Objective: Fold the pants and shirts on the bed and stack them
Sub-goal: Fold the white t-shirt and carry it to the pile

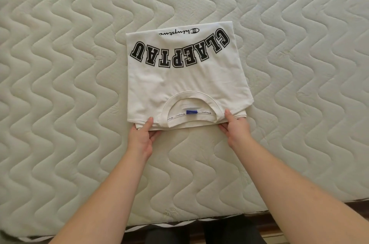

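A white T-shirt (185, 82) with black block letters lies folded into a rectangle in the middle of the bed, its collar and blue neck tag turned towards me. My left hand (142, 136) pinches the near left corner, thumb on top and fingers tucked under the fabric. My right hand (234, 126) pinches the near right corner the same way, just right of the collar. The shirt's folded-in sides show as extra layers along the near edge.
The quilted cream mattress (69, 84) with a wavy stitch pattern fills the view around the shirt. Its near edge (199, 221) runs along the bottom, with a dark floor strip and my dark-clothed legs below it. No pants or other clothes are in view.
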{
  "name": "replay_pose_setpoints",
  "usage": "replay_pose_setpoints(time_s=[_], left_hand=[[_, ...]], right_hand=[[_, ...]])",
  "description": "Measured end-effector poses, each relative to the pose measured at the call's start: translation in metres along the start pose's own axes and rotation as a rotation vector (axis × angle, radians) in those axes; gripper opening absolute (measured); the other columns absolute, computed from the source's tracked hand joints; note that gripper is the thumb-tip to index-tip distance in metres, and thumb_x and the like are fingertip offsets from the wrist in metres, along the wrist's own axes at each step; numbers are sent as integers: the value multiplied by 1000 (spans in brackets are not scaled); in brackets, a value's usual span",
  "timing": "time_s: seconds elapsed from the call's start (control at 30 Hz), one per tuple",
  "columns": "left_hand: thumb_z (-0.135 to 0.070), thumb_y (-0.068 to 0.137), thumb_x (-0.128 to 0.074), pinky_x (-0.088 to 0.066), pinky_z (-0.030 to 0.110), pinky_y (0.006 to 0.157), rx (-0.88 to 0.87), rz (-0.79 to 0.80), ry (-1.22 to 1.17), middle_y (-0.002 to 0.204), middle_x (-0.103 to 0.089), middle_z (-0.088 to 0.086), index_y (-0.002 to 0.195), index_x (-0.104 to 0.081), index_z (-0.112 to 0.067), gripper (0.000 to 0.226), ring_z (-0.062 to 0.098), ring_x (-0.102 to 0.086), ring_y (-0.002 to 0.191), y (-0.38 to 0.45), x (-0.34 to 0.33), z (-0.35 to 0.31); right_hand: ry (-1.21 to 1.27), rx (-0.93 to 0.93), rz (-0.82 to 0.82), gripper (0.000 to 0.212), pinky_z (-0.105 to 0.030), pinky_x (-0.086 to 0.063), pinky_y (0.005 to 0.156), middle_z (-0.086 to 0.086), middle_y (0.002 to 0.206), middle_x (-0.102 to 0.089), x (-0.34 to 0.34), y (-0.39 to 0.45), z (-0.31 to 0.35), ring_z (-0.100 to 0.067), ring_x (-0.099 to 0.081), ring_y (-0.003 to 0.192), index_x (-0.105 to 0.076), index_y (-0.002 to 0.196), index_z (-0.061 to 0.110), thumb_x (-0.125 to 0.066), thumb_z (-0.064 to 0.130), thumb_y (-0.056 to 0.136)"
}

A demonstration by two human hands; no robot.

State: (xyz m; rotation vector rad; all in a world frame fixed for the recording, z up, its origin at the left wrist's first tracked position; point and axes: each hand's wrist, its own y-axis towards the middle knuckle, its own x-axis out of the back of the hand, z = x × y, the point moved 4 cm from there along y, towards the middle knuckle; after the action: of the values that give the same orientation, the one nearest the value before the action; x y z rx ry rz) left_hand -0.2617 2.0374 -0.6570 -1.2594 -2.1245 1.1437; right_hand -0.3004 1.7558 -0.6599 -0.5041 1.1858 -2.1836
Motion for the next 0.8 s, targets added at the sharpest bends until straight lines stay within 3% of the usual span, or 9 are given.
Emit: replay_pose_setpoints(time_s=[0.2, 0.33, 0.47, 0.53, 0.67, 0.8], left_hand=[[-4, 91, -66, -62, 29, 66, 43, -34, 2, 101, -71, 7, 102, -63, -14, 16, 22, -68, 92, -31, -10, 30], [-6, 87, -71, -60, 31, 73, 103, -54, 25, 102, -70, 7, 99, -63, -13, 15, 20, -68, 90, -59, -24, 70], [-11, 82, -78, -56, 27, 68, 136, -48, 64, 101, -71, 2, 94, -65, -16, 18, 17, -68, 90, -91, -56, 116], [-12, 82, -78, -55, 25, 65, 192, -41, 71, 107, -70, 4, 95, -65, -14, 19, 20, -67, 95, -106, -73, 139], [-17, 79, -81, -56, 25, 70, 304, -71, 53, 112, -68, 5, 106, -65, -7, 33, 21, -67, 99, -134, -102, 178], [-19, 80, -81, -58, 35, 83, 403, -54, 91, 109, -70, 7, 111, -64, -8, 37, 27, -69, 99, -168, -123, 213]], right_hand=[[-9, 155, -42, 2, -35, -59, 75, -4, 105, -70, 21, 3, 9, -18, -67, 93, -66, 96, 21, -64, 22, 95], [-107, 225, -105, 9, -48, -53, 93, -8, 104, -71, 43, 14, 23, -27, -66, 99, -65, 89, 20, -66, 28, 93], [-174, 256, -124, 12, -32, -53, 84, -3, 105, -71, 72, 22, 39, -19, -64, 94, -66, 100, 19, -65, 28, 93], [-175, 275, -107, 5, -34, -53, 84, 3, 97, -71, 87, 27, 50, -19, -64, 95, -66, 96, 22, -64, 26, 94], [-229, 333, -98, 8, -46, -54, 94, -4, 103, -71, 118, 38, 81, -26, -66, 100, -67, 99, 22, -63, 26, 94], [-312, 439, -188, 10, -43, -54, 84, -1, 94, -71, 150, 50, 122, -26, -66, 92, -67, 91, 26, -62, 34, 93]])
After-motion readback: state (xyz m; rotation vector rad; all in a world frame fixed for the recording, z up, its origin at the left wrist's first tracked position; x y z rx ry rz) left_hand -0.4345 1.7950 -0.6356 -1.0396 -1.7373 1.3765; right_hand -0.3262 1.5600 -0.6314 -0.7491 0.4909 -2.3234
